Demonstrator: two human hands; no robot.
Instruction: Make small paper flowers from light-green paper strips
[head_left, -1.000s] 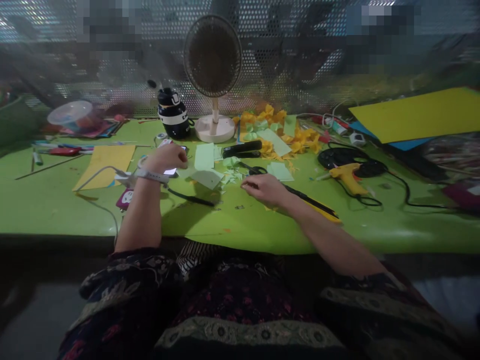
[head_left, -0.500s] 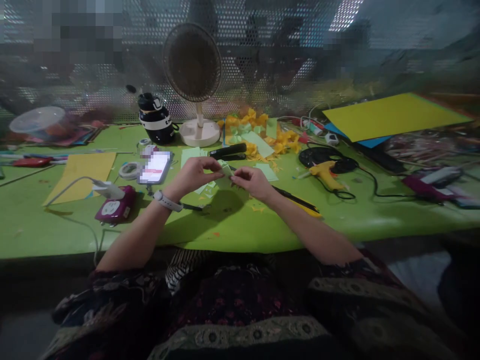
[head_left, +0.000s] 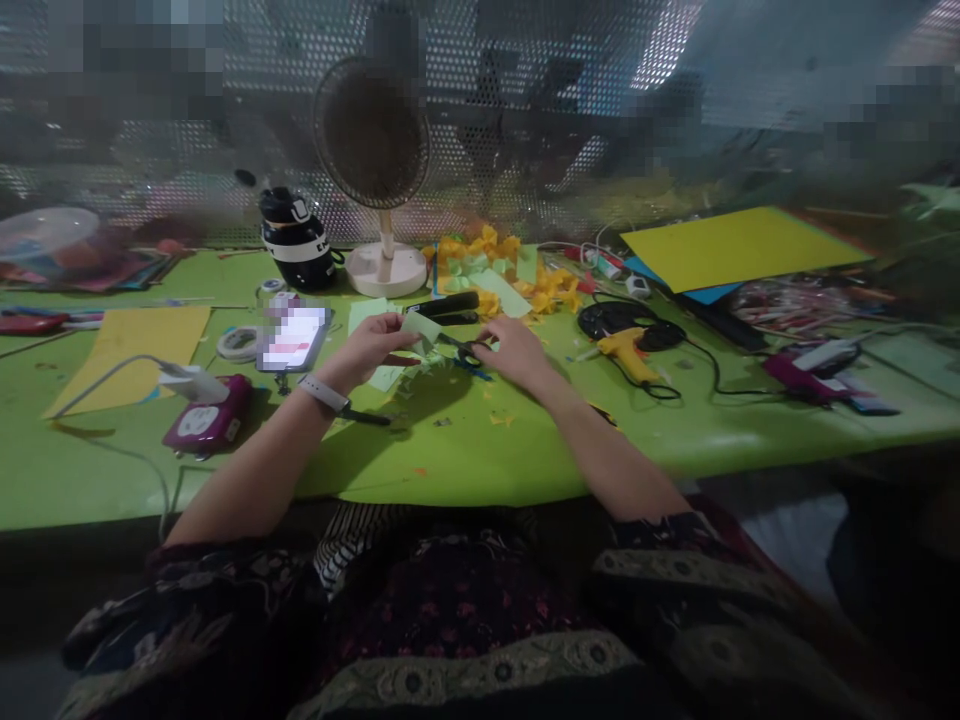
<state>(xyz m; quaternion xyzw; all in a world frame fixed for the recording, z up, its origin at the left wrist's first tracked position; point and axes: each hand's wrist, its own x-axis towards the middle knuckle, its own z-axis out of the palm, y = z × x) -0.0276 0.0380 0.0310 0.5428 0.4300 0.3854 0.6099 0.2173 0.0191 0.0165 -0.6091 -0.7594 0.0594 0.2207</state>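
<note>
My left hand (head_left: 379, 348), with a pale watch strap on its wrist, pinches a piece of light green paper (head_left: 421, 330) above the table. In my right hand (head_left: 511, 352) is a pair of scissors (head_left: 463, 350), its dark blades pointing left toward the paper. The fingers partly cover the handles. Below and between the hands lie small green paper scraps (head_left: 431, 368). Just behind them rests a black stapler (head_left: 446, 306). More green paper (head_left: 367, 312) lies behind my left hand.
Yellow paper flowers (head_left: 480, 245) are heaped behind the stapler. A fan (head_left: 386, 270) and a black bottle (head_left: 296, 245) stand at the back. To the left are a phone (head_left: 300, 335), a tape roll (head_left: 238, 343) and a purple power bank (head_left: 210, 415). A yellow glue gun (head_left: 628, 352) with its cable lies right.
Both hands were together on the green paper. Now my right hand has let go of it and grips scissors, while my left hand still holds the paper. The view has shifted slightly right.
</note>
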